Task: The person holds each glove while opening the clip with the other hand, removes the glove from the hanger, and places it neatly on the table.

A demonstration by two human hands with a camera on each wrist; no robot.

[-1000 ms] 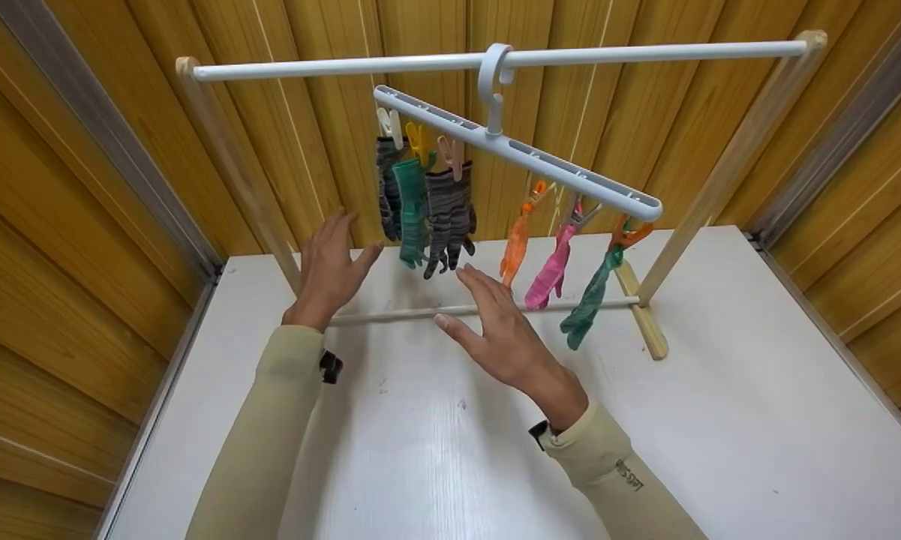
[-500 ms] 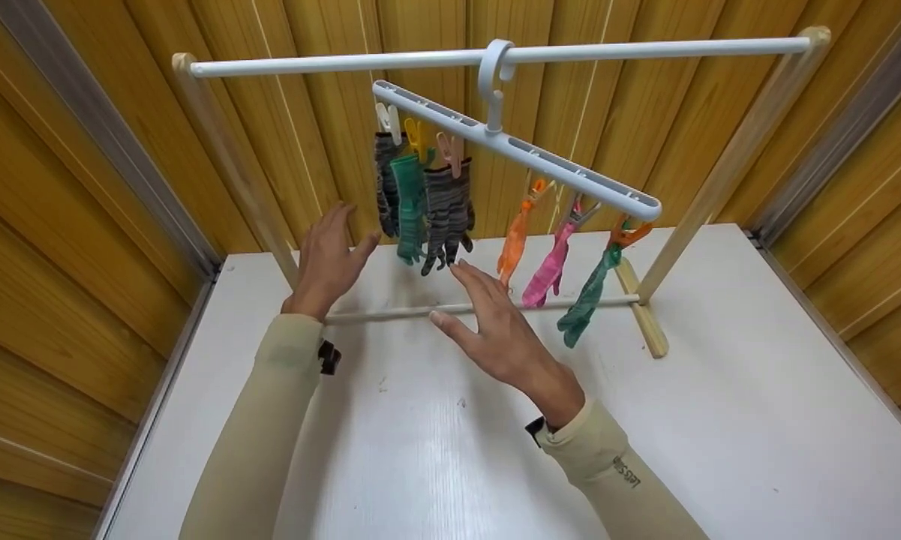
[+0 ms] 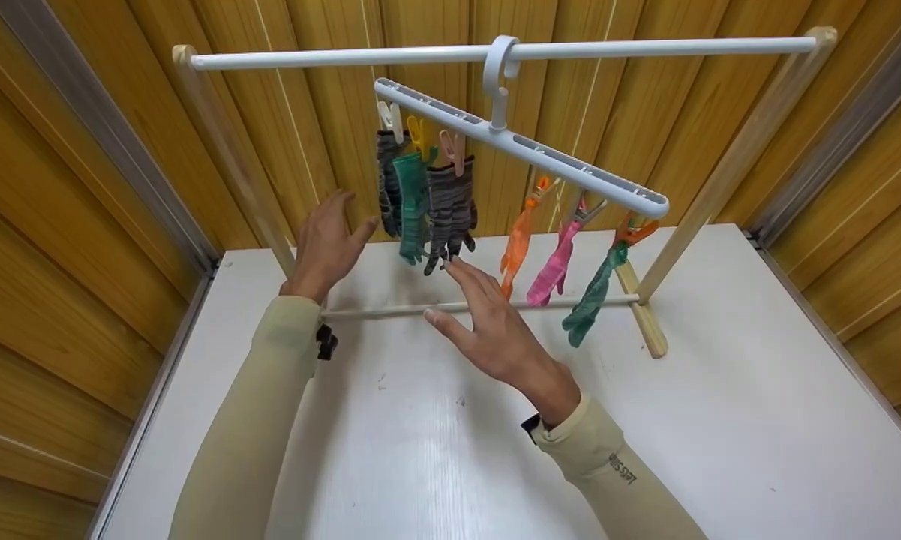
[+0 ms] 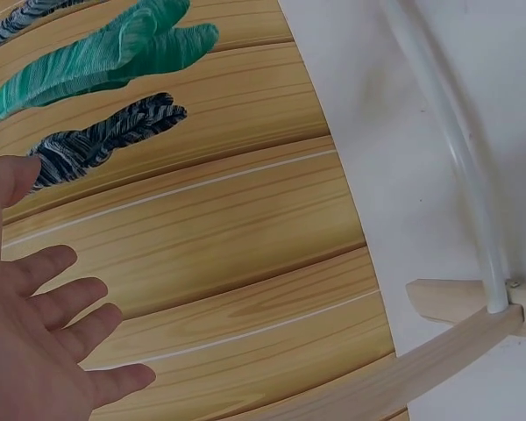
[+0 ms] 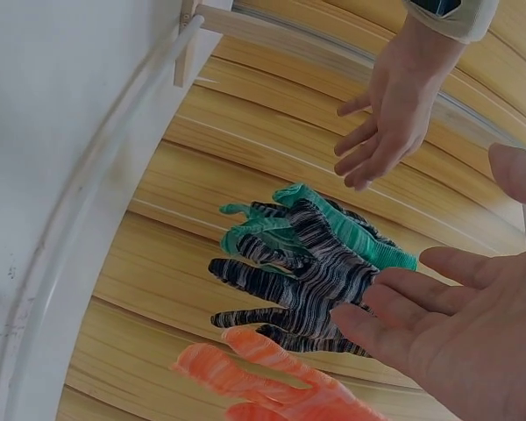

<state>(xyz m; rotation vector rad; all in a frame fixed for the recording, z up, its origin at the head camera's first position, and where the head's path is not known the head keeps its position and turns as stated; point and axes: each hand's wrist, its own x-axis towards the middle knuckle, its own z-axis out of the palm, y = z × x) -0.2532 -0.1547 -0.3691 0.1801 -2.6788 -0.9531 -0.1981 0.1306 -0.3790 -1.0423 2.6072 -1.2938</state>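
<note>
Small knitted gloves hang by clothespins from a pale grey bar hanger (image 3: 593,176). On its left half are a rear dark striped glove (image 3: 388,184), a green glove (image 3: 410,202) and a nearer dark striped glove (image 3: 450,202). An orange glove (image 3: 518,240), a pink glove (image 3: 554,270) and a second green glove (image 3: 595,304) hang on the right half. My left hand (image 3: 327,244), fingers spread, is just left of the rear striped glove. My right hand (image 3: 499,330) is open below the nearer striped glove, its fingertips overlapping that glove's lower end. Neither hand holds anything.
The hanger's hook (image 3: 499,90) sits over the white top rail (image 3: 307,58) of a wooden-post rack. A thin lower rod (image 3: 382,310) joins the posts near the white table (image 3: 412,450). Wood-patterned walls (image 3: 60,225) surround the table on three sides.
Both hands have shifted slightly forward and left in the head view. My right fingertips have come up to the nearer striped glove's lower end. The gloves hang almost as before.
</note>
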